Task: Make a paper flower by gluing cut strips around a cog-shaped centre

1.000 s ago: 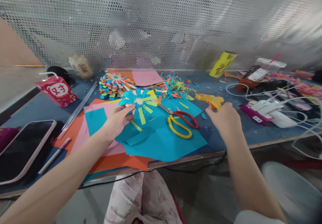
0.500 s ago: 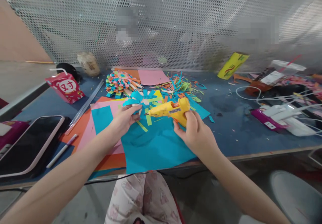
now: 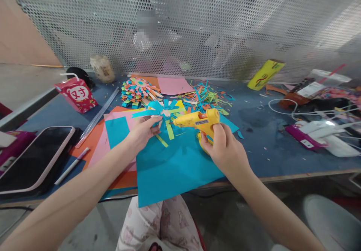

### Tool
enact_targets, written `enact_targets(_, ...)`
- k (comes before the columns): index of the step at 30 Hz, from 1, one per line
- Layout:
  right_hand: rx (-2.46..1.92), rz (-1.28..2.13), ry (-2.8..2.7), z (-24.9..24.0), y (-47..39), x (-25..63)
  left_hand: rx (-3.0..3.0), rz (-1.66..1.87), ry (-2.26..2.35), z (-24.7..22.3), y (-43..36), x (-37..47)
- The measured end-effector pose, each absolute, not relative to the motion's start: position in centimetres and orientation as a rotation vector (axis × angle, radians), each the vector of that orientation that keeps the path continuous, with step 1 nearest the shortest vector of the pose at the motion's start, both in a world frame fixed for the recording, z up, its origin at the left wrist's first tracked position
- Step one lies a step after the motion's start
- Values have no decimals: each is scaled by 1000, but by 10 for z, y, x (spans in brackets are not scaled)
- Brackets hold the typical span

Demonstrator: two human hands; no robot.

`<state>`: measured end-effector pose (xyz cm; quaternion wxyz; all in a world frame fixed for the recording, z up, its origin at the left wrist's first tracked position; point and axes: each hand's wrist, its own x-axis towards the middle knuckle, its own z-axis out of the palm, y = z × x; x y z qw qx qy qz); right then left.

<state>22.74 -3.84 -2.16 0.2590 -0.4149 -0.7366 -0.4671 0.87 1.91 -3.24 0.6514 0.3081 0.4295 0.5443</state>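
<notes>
Left hand (image 3: 145, 130): thumb and fingers nearly closed, pinching the near-left edge of the blue paper flower (image 3: 155, 107), mid-frame. We read that as keeping fingers on the rim, so its middle and right side stay exposed.

Right hand (image 3: 228, 149): curled round the handle of the yellow glue gun (image 3: 194, 120), right of centre. Nozzle points left, just beside the flower; can't tell if it touches. Our guess: held level so the tip comes in from the side without crossing the left fingers. Trigger pull: can't tell.

Edges: the large blue sheet (image 3: 177, 168) overhangs the table's front edge at lower centre, so a forearm could snag it. Behind the flower we have the multicolour paper flower (image 3: 138, 87) and the trimmings (image 3: 207, 97), then the mesh panel (image 3: 197, 29); tight for moving back. Left side is boxed by the clear strip (image 3: 98, 115) and phone (image 3: 36, 159). Most swing looks to be right, over scrap-dotted tabletop (image 3: 270, 142), up to the purple power strip (image 3: 301, 136).
</notes>
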Motion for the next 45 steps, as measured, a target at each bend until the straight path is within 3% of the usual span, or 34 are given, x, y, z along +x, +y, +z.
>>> enact_targets(45,-1174,-1253,-1974,-18,-47,238,671,1257,1063,-23,16,10)
